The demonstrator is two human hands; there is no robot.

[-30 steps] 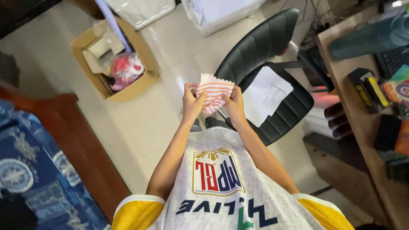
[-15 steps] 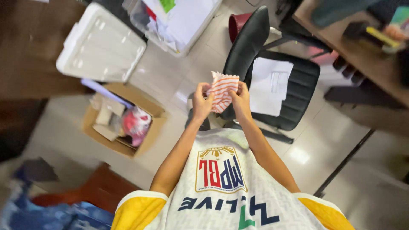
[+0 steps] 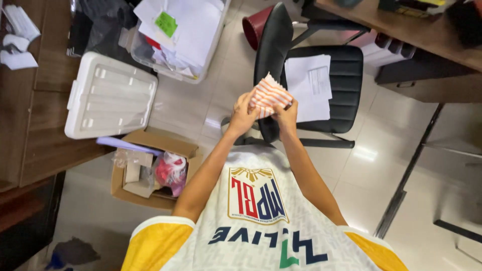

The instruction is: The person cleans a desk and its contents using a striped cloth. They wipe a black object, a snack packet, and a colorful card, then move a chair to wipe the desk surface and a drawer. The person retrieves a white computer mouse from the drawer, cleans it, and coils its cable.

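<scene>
Both of my hands hold a small folded cloth (image 3: 268, 94) with orange and white stripes, raised in front of my chest. My left hand (image 3: 242, 114) grips its left edge and my right hand (image 3: 284, 111) grips its lower right edge. The cloth hangs above the floor, just in front of a black office chair (image 3: 346, 80) that has white paper sheets (image 3: 310, 80) lying on its seat.
An open cardboard box (image 3: 150, 170) with packaging and a red item stands on the tiled floor at left. Behind it lie a white plastic lid (image 3: 111, 95) and a clear bin of papers (image 3: 181, 35). A wooden desk (image 3: 411, 35) is at upper right, wooden furniture (image 3: 35, 120) at left.
The view has swung so the chair, box and bin shifted in frame. My hands stay together on the striped cloth, which looks a little more folded.
</scene>
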